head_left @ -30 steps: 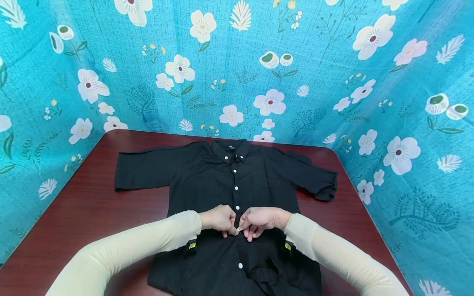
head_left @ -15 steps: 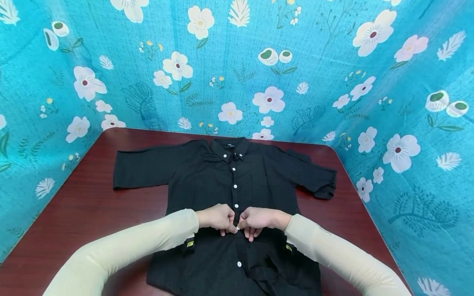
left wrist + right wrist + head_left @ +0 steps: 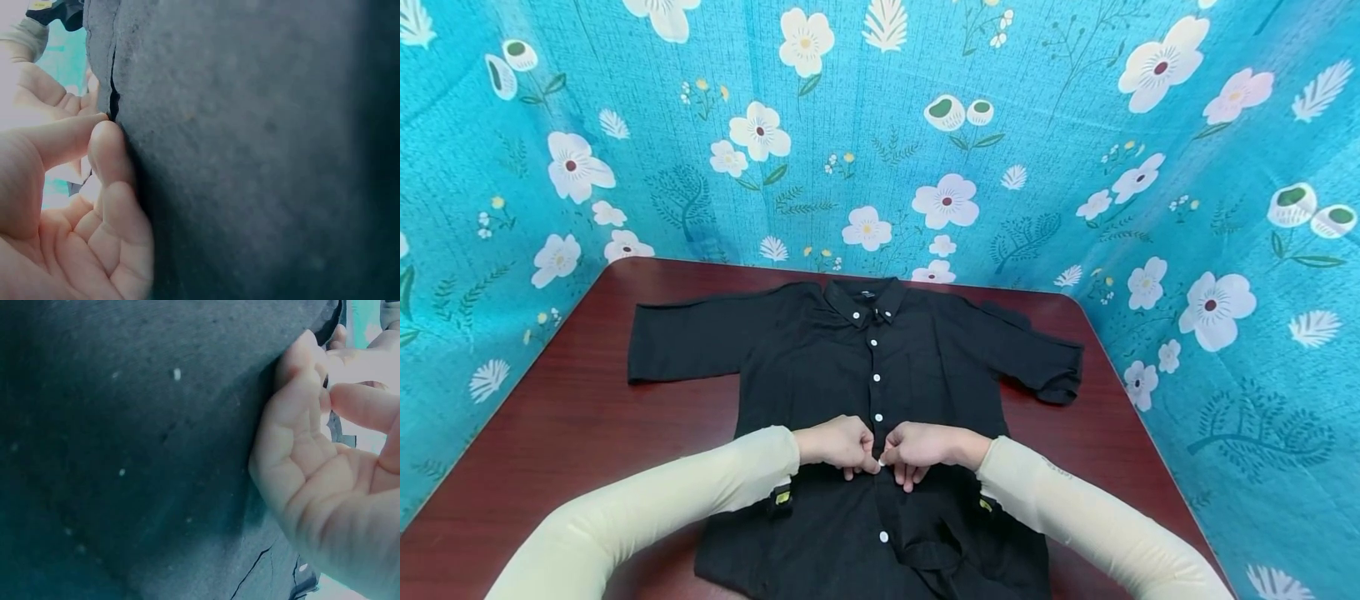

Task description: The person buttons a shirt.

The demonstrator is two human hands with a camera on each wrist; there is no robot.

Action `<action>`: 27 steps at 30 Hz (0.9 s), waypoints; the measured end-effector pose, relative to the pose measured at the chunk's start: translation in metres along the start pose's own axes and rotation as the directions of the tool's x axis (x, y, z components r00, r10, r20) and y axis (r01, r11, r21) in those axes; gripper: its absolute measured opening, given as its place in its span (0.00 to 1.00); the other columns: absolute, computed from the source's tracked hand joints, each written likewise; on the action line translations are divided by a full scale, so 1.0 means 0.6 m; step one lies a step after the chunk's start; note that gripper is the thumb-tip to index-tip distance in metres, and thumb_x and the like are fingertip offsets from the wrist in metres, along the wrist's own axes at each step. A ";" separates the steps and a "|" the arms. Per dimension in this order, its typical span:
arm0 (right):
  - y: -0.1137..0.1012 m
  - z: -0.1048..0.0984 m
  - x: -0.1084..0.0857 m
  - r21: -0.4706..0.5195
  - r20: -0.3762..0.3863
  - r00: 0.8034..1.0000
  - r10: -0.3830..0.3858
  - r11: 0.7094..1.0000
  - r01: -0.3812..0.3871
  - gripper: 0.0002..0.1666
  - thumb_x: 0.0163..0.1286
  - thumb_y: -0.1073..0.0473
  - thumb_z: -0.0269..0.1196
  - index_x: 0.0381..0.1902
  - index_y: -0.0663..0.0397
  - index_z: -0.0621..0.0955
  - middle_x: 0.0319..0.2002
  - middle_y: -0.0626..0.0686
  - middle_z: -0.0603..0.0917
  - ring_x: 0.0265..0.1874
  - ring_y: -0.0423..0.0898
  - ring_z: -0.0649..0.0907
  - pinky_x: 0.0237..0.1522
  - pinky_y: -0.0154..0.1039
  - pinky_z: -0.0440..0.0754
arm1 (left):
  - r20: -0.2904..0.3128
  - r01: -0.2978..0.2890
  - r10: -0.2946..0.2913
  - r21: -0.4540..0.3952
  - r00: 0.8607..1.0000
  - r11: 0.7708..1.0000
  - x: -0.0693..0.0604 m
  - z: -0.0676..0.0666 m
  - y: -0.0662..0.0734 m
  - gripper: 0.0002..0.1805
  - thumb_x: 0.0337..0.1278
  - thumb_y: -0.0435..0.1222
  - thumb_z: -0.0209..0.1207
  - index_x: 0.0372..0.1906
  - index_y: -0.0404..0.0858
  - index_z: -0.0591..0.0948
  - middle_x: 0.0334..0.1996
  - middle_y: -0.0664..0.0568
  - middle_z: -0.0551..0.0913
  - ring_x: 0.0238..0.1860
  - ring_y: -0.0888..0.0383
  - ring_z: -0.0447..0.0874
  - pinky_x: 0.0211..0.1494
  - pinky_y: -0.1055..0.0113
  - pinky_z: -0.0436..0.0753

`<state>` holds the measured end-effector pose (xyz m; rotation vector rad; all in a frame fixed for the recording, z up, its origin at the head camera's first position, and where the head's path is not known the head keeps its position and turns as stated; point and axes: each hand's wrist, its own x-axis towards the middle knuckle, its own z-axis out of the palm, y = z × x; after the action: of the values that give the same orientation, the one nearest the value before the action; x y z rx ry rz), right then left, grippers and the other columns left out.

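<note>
A black button-up shirt [image 3: 820,367] lies front up, its collar at the far side and white buttons down the placket. My left hand [image 3: 838,442] pinches the placket edge between thumb and forefinger, as the left wrist view shows the fabric [image 3: 103,75] at its fingertips. Facing it, my right hand [image 3: 925,446] pinches the shirt at the same spot, other fingers resting on the cloth. A white button [image 3: 882,463] peeks out between the two hands' fingertips. Whether it sits through its buttonhole is hidden by the fingers.
The shirt is spread on a dark red-brown table [image 3: 572,417]. One sleeve [image 3: 685,342] lies flat to the left; the other sleeve [image 3: 1037,362] is rumpled at its cuff. A lower button [image 3: 883,537] shows nearer me. Blue flowered cloth [image 3: 850,125] hangs around the table.
Both hands stay at the same button with barely any movement of the fingers. The head view has shifted slightly.
</note>
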<state>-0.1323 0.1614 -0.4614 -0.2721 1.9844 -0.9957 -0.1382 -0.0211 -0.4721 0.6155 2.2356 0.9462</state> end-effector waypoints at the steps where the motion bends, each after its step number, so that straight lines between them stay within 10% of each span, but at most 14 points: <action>1: -0.001 -0.001 0.000 0.002 0.000 1.000 -0.002 1.000 0.002 0.08 0.67 0.64 0.54 0.28 0.60 0.74 0.17 0.54 0.79 0.14 0.42 0.80 0.17 0.32 0.74 | 0.001 0.001 -0.001 -0.005 1.000 1.000 0.000 -0.001 0.000 0.16 0.47 0.35 0.67 0.13 0.41 0.74 0.10 0.56 0.77 0.11 0.64 0.76 0.15 0.75 0.68; 16: -0.006 0.006 -0.013 -0.093 -0.025 0.996 -0.085 0.992 0.082 0.11 0.68 0.64 0.54 0.26 0.63 0.75 0.17 0.54 0.80 0.14 0.43 0.80 0.18 0.33 0.74 | -0.017 -0.101 0.100 -0.058 0.995 0.993 -0.019 -0.002 0.004 0.12 0.50 0.33 0.65 0.16 0.40 0.78 0.12 0.56 0.76 0.13 0.64 0.75 0.20 0.72 0.74; 27: 0.001 0.009 -0.013 -0.160 -0.059 0.992 -0.108 0.982 0.098 0.12 0.69 0.62 0.56 0.25 0.60 0.77 0.18 0.52 0.81 0.16 0.44 0.81 0.19 0.35 0.76 | 0.079 -0.056 0.063 -0.083 0.995 0.995 -0.036 0.015 0.008 0.12 0.51 0.30 0.63 0.16 0.37 0.80 0.12 0.54 0.80 0.13 0.62 0.79 0.23 0.70 0.78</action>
<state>-0.1236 0.1629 -0.4589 -0.4373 2.1328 -0.9245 -0.1159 -0.0271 -0.4653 0.6750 2.1069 1.0173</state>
